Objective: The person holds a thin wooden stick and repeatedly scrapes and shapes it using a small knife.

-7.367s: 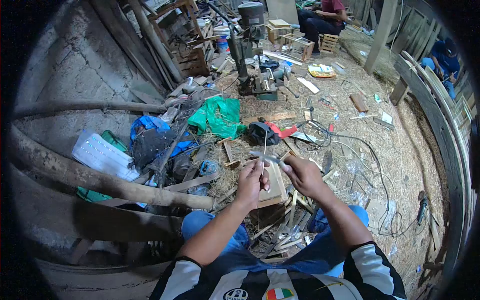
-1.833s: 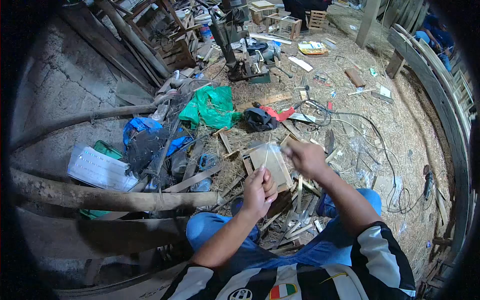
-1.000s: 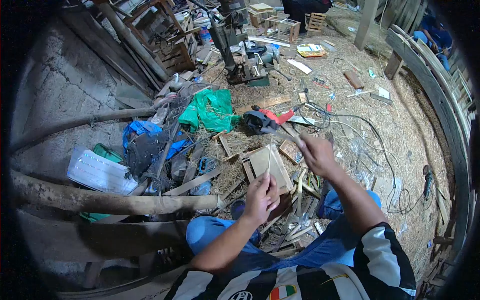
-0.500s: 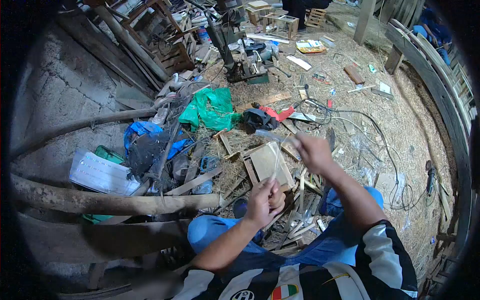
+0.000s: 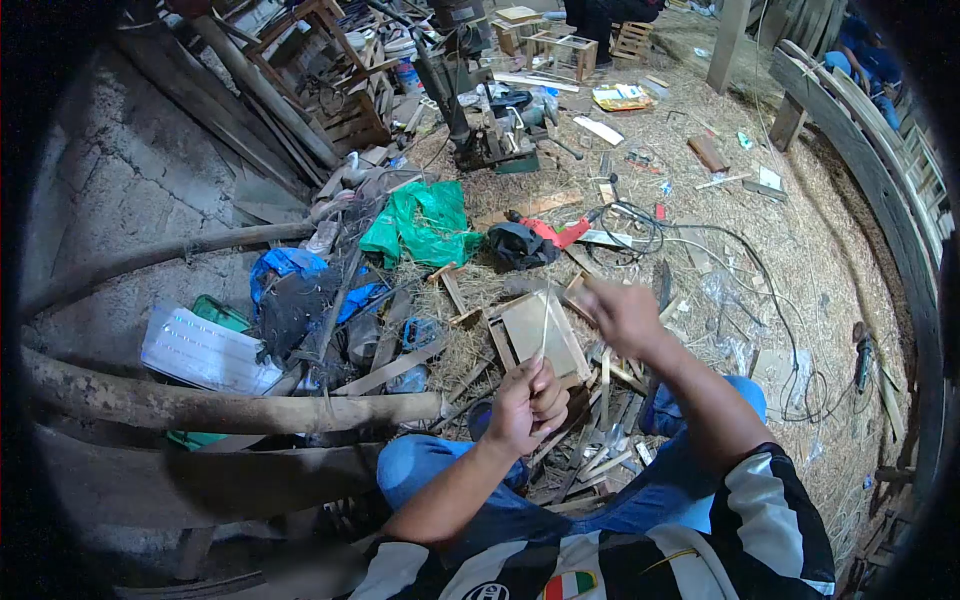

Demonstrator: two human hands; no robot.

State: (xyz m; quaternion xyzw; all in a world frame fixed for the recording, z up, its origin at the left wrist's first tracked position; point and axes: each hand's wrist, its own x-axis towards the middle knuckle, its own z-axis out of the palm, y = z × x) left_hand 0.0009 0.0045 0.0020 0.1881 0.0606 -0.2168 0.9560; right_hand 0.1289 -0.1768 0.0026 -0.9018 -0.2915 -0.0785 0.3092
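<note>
In the head view, my left hand (image 5: 528, 405) is closed around the lower end of a thin pale wooden stick (image 5: 545, 328), which points up and away from me. My right hand (image 5: 622, 318), smeared by motion, is closed just right of the stick's upper part. From its fingers a flat, blade-like tool (image 5: 562, 284) reaches left to the stick's tip; blur hides its exact kind. Beyond the hands, a shallow wooden box (image 5: 540, 335) lies on the ground in front of my knees.
Wood scraps (image 5: 600, 465) lie between my legs. Ahead are a green plastic bag (image 5: 420, 222), a red power tool (image 5: 562, 232) and a metal machine stand (image 5: 450, 110). A black cable (image 5: 750, 255) crosses the right. A thick pole (image 5: 230, 398) lies at left; other people sit far off.
My right hand has dropped slightly and moved a little toward the stick, with the blade-like tool now more blurred. My left hand and the stick have hardly moved.
</note>
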